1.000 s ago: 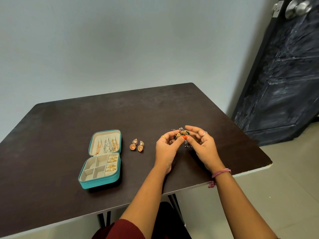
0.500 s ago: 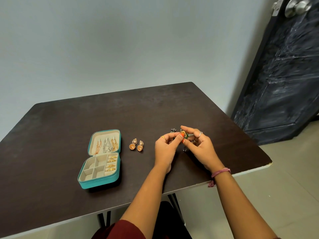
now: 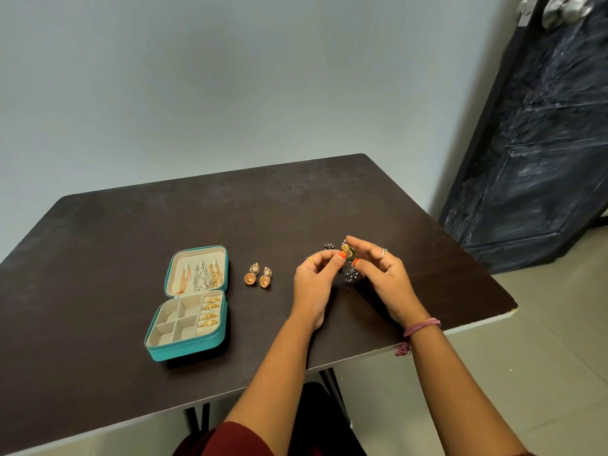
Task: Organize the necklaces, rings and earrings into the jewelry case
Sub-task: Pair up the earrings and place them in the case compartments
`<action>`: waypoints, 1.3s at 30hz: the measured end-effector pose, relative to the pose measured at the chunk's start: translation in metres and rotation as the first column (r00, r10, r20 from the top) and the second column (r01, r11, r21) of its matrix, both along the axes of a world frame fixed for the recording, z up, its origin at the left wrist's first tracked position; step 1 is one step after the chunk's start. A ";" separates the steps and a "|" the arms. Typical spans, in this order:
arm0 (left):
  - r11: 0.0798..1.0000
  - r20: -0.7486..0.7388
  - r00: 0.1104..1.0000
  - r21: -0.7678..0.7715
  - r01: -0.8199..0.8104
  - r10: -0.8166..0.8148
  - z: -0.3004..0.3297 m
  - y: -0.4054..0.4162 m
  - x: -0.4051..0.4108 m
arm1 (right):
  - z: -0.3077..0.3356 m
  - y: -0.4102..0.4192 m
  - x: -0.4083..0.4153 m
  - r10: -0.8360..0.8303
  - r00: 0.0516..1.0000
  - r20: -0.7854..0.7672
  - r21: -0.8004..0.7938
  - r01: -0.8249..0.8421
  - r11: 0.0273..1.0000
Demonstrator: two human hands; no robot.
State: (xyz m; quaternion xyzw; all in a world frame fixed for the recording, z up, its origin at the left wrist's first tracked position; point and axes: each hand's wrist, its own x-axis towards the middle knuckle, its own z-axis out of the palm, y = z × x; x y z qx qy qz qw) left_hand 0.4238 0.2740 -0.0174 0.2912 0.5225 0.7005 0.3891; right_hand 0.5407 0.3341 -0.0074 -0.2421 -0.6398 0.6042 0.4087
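Small gold-and-green earring cluster with dangling silver beads (image 3: 348, 262), long axis near vertical, beads hanging down, pinched above dark brown table (image 3: 131, 232) between fingertips of left hand (image 3: 312, 284) and right hand (image 3: 385, 278), right of gold jhumka earring pair (image 3: 258, 275) and open teal jewelry case (image 3: 190, 302).

The person is wearing a dark red sleeve (image 3: 230, 439) on the left upper arm, both forearms showing bare below it. The left hand (image 3: 312, 284) is wearing a gold ring (image 3: 311, 260), the right hand (image 3: 383, 278) a silver ring (image 3: 383, 253). Orange nail polish (image 3: 342, 256) is showing on both thumbs. A pink thread band (image 3: 421, 327) is circling the right wrist, its frayed ends hanging loose
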 end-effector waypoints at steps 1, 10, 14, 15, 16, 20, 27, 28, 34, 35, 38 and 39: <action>1.000 0.013 1.000 0.004 0.004 -0.004 0.000 0.000 -0.001 | 0.001 0.001 0.000 -0.010 1.000 -0.016 -0.028 0.010 1.000; 0.999 0.049 0.998 -0.008 0.048 -0.047 0.002 0.000 0.000 | 0.000 0.004 0.001 -0.021 0.999 -0.035 -0.108 0.017 0.994; 0.999 0.078 0.996 -0.018 0.047 -0.045 0.003 0.000 -0.001 | -0.001 0.001 0.000 -0.068 0.998 -0.007 -0.049 0.068 0.996; 0.999 0.075 0.996 -0.021 0.044 -0.043 0.003 0.000 -0.001 | -0.002 0.002 -0.001 -0.094 0.996 -0.001 -0.037 0.094 0.995; 0.999 0.072 0.997 -0.023 0.044 -0.042 0.003 0.000 -0.001 | -0.003 0.003 -0.001 -0.115 0.993 0.002 -0.029 0.115 0.993; 0.998 0.049 0.997 -0.030 0.055 -0.054 0.002 0.000 -0.002 | -0.004 0.003 -0.004 -0.136 0.990 0.043 -0.011 0.136 0.991; 0.991 0.093 0.986 0.025 0.134 -0.135 0.005 -0.001 -0.002 | -0.005 0.004 -0.002 -0.034 0.991 0.131 0.081 0.024 0.996; 0.990 0.088 0.986 0.024 0.137 -0.138 0.005 -0.002 -0.002 | -0.004 0.004 -0.001 -0.028 0.993 0.118 0.056 0.022 0.998; 0.988 0.116 0.982 0.044 0.148 -0.152 0.006 -0.002 0.000 | 0.001 0.001 0.000 0.012 0.999 0.035 -0.079 -0.009 0.997; 0.988 0.109 0.982 0.042 0.151 -0.155 0.005 -0.002 -0.001 | 0.001 0.001 0.000 0.000 0.999 0.035 -0.085 0.003 0.996; 0.985 0.102 0.980 0.043 0.168 -0.172 0.004 -0.002 -0.002 | 0.000 0.003 0.001 -0.043 0.998 0.050 -0.123 0.049 0.991; 0.984 0.107 0.979 0.040 0.173 -0.176 0.004 -0.001 -0.003 | 0.000 0.004 0.001 -0.059 0.997 0.045 -0.150 0.065 0.987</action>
